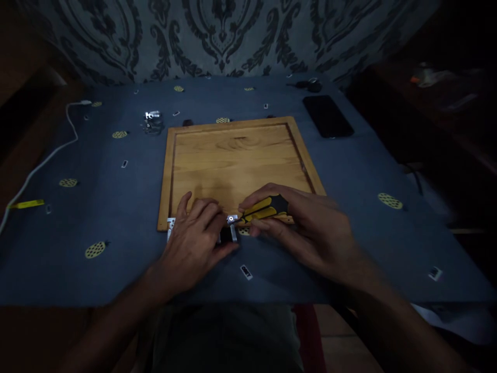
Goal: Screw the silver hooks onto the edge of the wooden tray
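Observation:
A square wooden board (233,155) with a raised rim lies on a blue patterned cloth (116,207). At its near edge my left hand (194,238) lies over a small silver metal piece (232,228), fingers curled down onto it. My right hand (303,228) is wrapped round a yellow-and-black tool handle (264,207), whose tip points left at the metal piece. Another bit of silver metal (171,224) shows at the board's near left corner, partly hidden by my left hand.
A dark phone (327,116) lies at the back right, with a black object (308,84) behind it. A shiny metal clip (152,120) sits back left. A white cable (50,153) runs along the left. A yellow strip (27,204) lies at the left edge.

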